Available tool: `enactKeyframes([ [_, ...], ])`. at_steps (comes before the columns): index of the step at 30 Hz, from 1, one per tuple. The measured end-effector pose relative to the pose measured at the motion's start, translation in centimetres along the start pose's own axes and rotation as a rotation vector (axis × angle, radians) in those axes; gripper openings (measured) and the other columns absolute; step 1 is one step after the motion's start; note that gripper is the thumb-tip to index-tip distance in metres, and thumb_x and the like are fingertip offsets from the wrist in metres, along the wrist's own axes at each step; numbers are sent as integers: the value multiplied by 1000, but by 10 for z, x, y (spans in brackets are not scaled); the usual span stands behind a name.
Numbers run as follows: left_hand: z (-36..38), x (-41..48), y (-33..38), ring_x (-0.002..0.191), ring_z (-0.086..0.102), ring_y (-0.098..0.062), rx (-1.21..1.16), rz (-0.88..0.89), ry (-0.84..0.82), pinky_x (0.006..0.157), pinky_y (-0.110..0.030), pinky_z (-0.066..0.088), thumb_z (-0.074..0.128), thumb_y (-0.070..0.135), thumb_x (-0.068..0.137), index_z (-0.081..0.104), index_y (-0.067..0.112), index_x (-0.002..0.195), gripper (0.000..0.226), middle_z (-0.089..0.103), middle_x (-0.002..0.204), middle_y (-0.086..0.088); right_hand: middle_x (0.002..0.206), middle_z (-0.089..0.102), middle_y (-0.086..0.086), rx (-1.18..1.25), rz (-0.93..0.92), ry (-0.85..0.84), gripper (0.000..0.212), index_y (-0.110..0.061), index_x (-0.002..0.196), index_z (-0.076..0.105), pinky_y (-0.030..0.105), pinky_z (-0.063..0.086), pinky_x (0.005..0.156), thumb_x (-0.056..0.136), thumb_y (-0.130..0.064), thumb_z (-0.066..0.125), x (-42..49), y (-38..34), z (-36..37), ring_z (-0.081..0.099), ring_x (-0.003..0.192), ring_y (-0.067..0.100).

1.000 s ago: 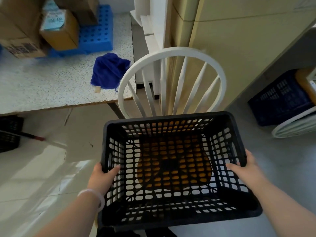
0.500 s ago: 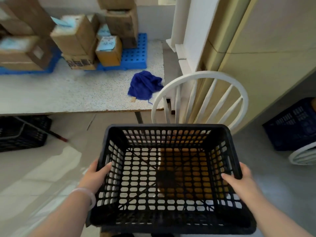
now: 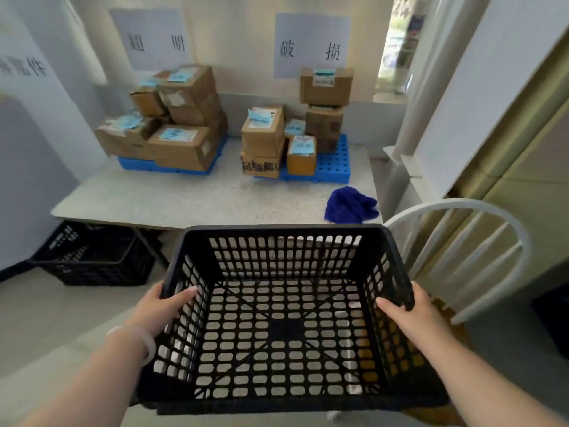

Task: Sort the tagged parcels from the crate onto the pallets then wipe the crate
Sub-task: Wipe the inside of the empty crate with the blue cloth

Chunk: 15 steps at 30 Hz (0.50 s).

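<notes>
Crate (image 3: 286,238) lifted from chair (image 3: 455,202) toward table (image 3: 184,201) — hands (image 3: 157,309) (image 3: 412,315) gripping.

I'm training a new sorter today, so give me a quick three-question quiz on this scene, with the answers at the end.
1. True or false: the crate is empty.
2. How many pallets on the table bear parcels?
3. The cloth lies: A in the crate; B on the table; C on a pallet.
Key: 1 true; 2 two; 3 B.
</notes>
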<state>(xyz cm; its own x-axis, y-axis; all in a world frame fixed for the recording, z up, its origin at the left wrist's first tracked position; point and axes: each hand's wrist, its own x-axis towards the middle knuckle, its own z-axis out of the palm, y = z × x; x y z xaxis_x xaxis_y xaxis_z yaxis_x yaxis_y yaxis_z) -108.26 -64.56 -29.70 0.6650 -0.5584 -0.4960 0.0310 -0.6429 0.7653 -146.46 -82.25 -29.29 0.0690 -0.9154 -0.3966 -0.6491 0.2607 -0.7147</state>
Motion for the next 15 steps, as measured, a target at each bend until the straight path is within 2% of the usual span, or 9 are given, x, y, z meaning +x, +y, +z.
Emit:
enactKeyframes([
  [2,-37,13,7,87,65,-24,19,39,12,74,-36,52,75,42,83,58,15,124,52,70,101,-8,138,54,2,7,-42,29,71,-26,144,39,38,44,94,84,-47,71,-7,-29,20,53,123,25],
  [5,-85,34,17,88,66,-26,6,72,47,90,-45,54,75,46,82,60,17,121,51,71,99,-7,132,58,3,3,-115,49,56,-25,138,47,41,43,97,89,-47,64,-17,-71,44,53,117,25],
  [7,-112,46,25,90,65,-27,-5,98,60,94,-49,53,74,47,83,60,18,120,49,71,101,-7,125,58,4,18,-141,55,47,-24,133,49,39,41,93,93,-45,60,-18,-97,56,53,116,28],
  [9,-132,57,33,91,65,-26,-23,110,75,95,-50,53,75,49,81,61,19,121,52,70,102,-6,112,59,2,21,-148,44,35,-24,121,51,36,40,88,94,-45,59,-15,-120,65,53,105,25],
  [12,-153,71,50,96,65,-27,-37,125,79,95,-48,53,82,56,69,62,20,121,66,71,105,-6,109,62,0,8,-170,58,47,-26,122,55,48,47,96,87,-56,60,-1,-151,73,58,104,26],
  [15,-165,86,70,99,64,-25,-19,125,78,94,-49,53,83,58,65,60,19,121,71,69,107,-6,105,64,-4,-14,-212,57,62,-31,119,58,53,50,94,71,-70,56,24,-174,77,60,102,25],
])
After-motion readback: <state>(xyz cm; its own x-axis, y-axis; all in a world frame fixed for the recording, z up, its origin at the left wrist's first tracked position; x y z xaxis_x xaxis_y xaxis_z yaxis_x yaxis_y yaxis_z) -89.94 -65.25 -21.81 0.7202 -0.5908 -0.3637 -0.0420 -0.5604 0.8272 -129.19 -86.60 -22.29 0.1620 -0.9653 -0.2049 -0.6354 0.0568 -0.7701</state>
